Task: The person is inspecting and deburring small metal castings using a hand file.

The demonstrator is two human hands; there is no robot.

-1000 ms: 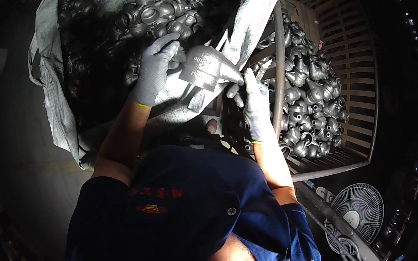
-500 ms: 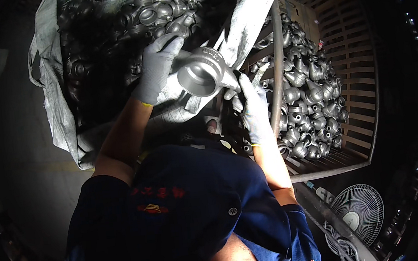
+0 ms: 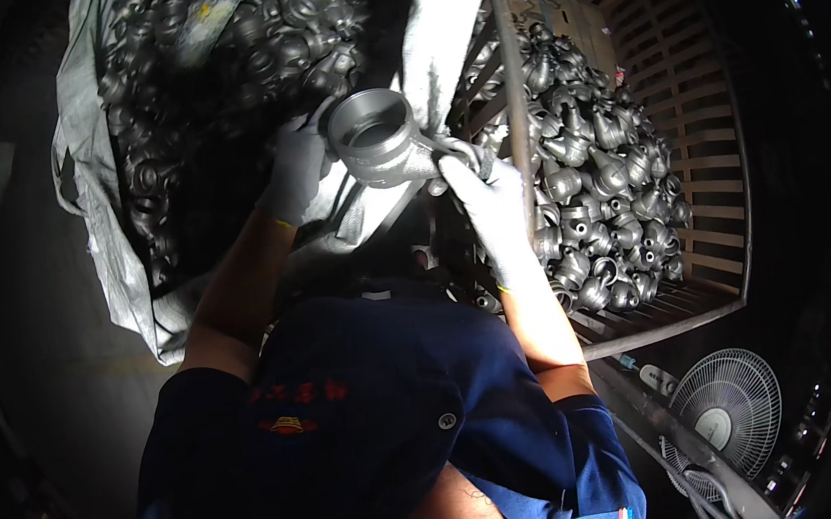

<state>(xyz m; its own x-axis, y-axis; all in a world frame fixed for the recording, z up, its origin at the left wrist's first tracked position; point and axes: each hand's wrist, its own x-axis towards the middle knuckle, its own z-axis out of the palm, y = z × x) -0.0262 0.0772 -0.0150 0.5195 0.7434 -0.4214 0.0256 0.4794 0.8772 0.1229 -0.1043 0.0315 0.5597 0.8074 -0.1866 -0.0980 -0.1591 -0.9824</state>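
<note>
A dark grey metal casting (image 3: 382, 171), with a round, hollow ring end and a narrower neck, is held up between my gloved hands. The ring's opening faces upward and shows a smooth inner wall. My right hand (image 3: 490, 197) is closed around the neck on the right, thumb on top. At the ring's left side, my left hand (image 3: 299, 171) is closed against the casting; its fingertips are in shadow and partly hidden. Both gloves are pale grey with yellow cuff edges.
A large white woven sack (image 3: 94, 190) full of similar castings (image 3: 298, 26) stands ahead on the left. To the right, a slatted metal cage (image 3: 709, 186) holds a heap of castings (image 3: 608, 176), its rail (image 3: 517, 100) close to my right hand. A fan (image 3: 726, 415) is at lower right.
The casting has turned so its opening faces up instead of down toward me, and has shifted slightly left. My left fingers have come in against its ring; my right hand still holds the neck.
</note>
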